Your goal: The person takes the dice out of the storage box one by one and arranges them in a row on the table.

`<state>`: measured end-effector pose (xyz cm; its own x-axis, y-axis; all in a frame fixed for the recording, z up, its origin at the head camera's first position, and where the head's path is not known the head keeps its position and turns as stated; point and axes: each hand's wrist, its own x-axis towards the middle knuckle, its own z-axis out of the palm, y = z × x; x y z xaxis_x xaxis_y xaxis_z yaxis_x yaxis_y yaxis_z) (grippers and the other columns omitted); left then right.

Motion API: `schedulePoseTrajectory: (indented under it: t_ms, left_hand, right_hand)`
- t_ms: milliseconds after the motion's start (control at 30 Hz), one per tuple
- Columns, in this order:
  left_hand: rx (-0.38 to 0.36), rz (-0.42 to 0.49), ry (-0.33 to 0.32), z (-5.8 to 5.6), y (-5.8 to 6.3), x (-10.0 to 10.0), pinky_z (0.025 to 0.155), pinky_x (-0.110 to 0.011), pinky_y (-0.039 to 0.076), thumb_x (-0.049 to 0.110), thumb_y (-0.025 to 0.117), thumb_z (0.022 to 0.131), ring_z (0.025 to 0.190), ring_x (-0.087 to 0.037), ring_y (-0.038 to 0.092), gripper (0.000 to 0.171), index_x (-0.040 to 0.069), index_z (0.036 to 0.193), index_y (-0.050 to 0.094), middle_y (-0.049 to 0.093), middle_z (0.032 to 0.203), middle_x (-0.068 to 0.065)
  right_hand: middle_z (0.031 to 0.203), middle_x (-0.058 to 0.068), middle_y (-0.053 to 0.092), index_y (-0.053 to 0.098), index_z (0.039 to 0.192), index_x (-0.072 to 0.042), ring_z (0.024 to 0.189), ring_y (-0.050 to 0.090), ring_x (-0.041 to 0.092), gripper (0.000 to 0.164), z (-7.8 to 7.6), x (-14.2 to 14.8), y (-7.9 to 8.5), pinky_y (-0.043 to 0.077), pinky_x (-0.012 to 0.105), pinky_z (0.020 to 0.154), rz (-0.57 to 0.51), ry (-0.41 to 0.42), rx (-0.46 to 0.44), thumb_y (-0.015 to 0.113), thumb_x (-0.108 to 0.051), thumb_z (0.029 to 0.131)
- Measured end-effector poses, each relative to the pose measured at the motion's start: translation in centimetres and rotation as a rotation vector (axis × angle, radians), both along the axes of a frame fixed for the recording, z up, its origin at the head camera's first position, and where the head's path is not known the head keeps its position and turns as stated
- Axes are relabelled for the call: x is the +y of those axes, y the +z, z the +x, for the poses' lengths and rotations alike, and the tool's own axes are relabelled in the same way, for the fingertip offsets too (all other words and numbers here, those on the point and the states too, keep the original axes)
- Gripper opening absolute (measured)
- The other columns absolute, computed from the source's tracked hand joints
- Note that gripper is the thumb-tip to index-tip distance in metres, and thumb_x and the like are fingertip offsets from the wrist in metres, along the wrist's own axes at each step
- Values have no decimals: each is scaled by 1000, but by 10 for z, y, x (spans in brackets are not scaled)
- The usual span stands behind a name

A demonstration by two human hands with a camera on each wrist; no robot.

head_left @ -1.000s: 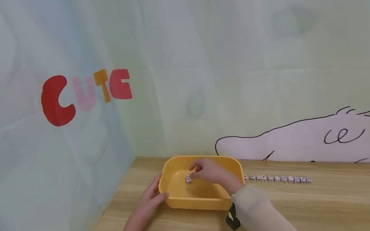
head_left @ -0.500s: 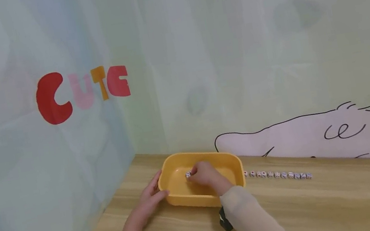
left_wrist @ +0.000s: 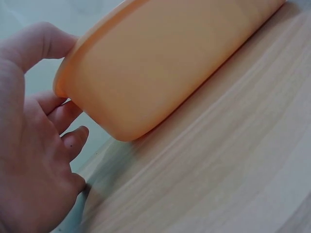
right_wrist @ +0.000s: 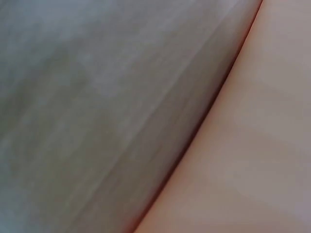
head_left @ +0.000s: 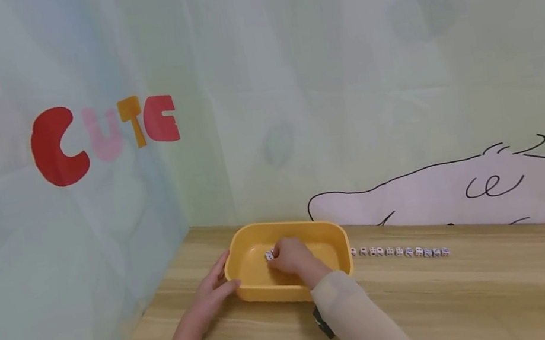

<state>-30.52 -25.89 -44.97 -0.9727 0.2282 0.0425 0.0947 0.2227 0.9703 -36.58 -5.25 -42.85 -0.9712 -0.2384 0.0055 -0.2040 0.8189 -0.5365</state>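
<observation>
My left hand (head_left: pixel 211 291) holds the left end of a yellow plastic tub (head_left: pixel 277 294). In the left wrist view the thumb (left_wrist: pixel 58 43) lies at the tub's rim, with the other fingers curled beneath it along the outer wall. Inside the tub, my right hand (head_left: pixel 291 258) reaches down with curled fingers, pinching at small white dice (head_left: pixel 268 255). The fingers partly cover these dice. The right wrist view is blurred, showing only the tub's outer wall (right_wrist: pixel 252 145) and the wooden surface (right_wrist: pixel 121 121), no hand.
A row of several white dice (head_left: pixel 400 251) runs along the wooden table (head_left: pixel 435 299), rightward from the tub. Fabric backdrops (head_left: pixel 246 78) stand close behind and to the left, with letters and a cartoon outline printed on them.
My right hand's fingers have closed in on the dice inside the tub. The left hand keeps its hold on the tub's end. The head view has shifted slightly.
</observation>
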Motion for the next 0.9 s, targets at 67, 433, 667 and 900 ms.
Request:
schedulePoseTrajectory:
  t_ms: [67, 433, 667, 900]
  left_hand:
    - [2, 2, -1, 1, 1, 0, 116, -51, 17, 14, 56, 91, 145, -35, 20, 75, 10, 155, 17, 13, 160, -16]
    - [27, 11, -10, 3, 0, 0, 117, -50, 14, 12, 56, 92, 146, -33, 14, 74, 9, 155, 18, 14, 160, -16]
    - [4, -9, 6, 3, 1, 0, 116, -52, 15, 15, 57, 91, 146, -35, 15, 75, 10, 155, 18, 14, 160, -17]
    - [6, 2, 5, 3, 0, 0, 116, -52, 17, 13, 57, 91, 145, -38, 18, 75, 8, 155, 17, 14, 159, -19]
  right_hand:
    - [71, 1, 56, 67, 78, -5, 65, 48, 16, 15, 1, 0, 2, 39, 25, 59, 6, -4, 6, 70, -19, 84]
    - [71, 1, 57, 67, 76, -4, 64, 48, 16, 18, 6, 5, 6, 39, 24, 57, -22, 8, 24, 70, -19, 85]
    - [79, 5, 59, 68, 89, 0, 66, 49, 15, 15, 10, 21, 20, 42, 24, 57, -58, 64, 41, 65, -14, 85]
    - [87, 9, 65, 69, 98, 1, 74, 54, 14, 20, 20, 50, 42, 48, 26, 62, -118, 116, 133, 64, -15, 89]
